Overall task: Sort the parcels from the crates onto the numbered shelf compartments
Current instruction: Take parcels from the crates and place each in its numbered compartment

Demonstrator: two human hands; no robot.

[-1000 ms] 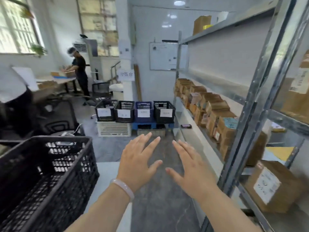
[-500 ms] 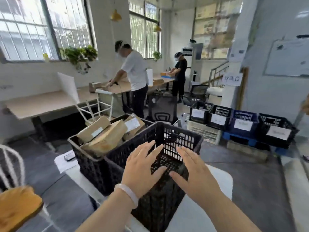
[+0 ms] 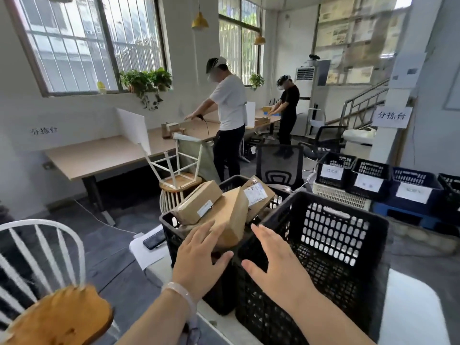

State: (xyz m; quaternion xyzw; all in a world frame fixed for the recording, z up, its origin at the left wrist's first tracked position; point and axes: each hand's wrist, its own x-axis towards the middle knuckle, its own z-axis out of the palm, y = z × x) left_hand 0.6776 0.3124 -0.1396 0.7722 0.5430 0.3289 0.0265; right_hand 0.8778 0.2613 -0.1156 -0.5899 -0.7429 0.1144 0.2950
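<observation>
Cardboard is the material of all three parcels that we see from the head camera. They lie piled in the left crate (image 3: 167, 221), which is black and stands on the white table (image 3: 410, 307), touching the right crate (image 3: 323, 245).

The top parcel (image 3: 196, 202) is a long brown box. Its long axis runs from the lower left to the upper right of the picture, and a small white label sits on its near side. It rests on the middle parcel (image 3: 230, 215), which is bigger, plain brown and tilted, with one corner pointing up and away from us. Behind it the labelled parcel (image 3: 257, 195) also lies tilted and shows us a large white shipping label.

Our left hand (image 3: 199, 257), with a pale bracelet (image 3: 179, 290) on the wrist, is flat with the fingers spread. Its fingertips lie over the near lower edge of the middle parcel; we cannot tell if they touch it. Our right hand (image 3: 278, 267) is also spread and holds nothing, near the place where both crates meet.

Left of the crates a dark phone (image 3: 154, 239) lies on a sheet of paper (image 3: 146, 252).
</observation>
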